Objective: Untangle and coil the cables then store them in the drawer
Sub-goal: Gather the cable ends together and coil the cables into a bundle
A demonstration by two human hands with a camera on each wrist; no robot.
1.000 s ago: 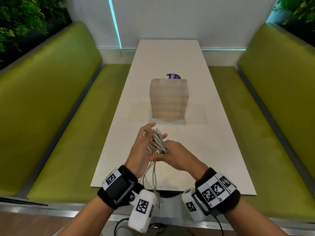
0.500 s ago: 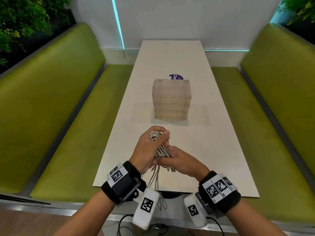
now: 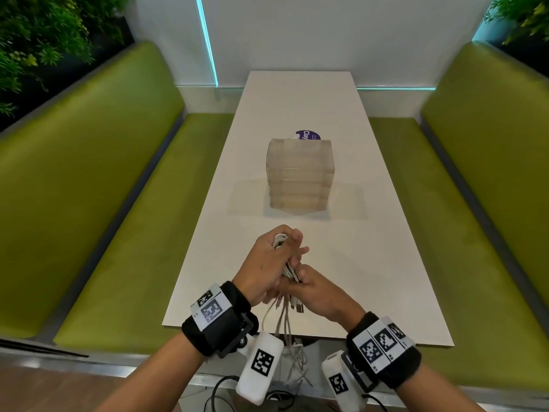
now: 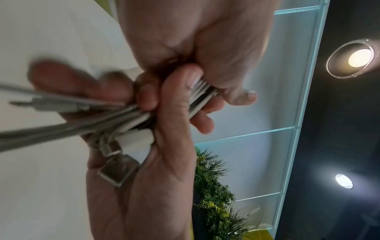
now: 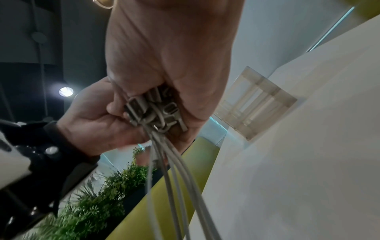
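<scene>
- Gripping one bundle of white cables (image 3: 286, 257), both hands meet above the near end of the one white table (image 3: 300, 102); the left hand (image 3: 264, 263) has its fingers curled round the upper loops, and the right hand (image 3: 319, 291) pinches the lower part with thumb and curled fingers.
- From the bundle, loose strands (image 3: 286, 325) hang toward 6 o'clock past the table edge; their count cannot be told, since they overlap.
- The left wrist view alone shows the metal plug ends: two square connectors (image 4: 117, 168) lie against the right palm, under the thumb.
- The right wrist view alone shows the plug cluster (image 5: 154, 110) end-on, packed between both hands; at least four strands run down from it.
- At 12 o'clock from the hands stands one translucent drawer unit (image 3: 300, 176), its tiers all pushed in, well apart from the bundle.
- Just behind it, at 12 o'clock, one purple round label (image 3: 307, 135) peeks out.
- Two green benches (image 3: 98, 179) flank the table at 9 and 3 o'clock.
</scene>
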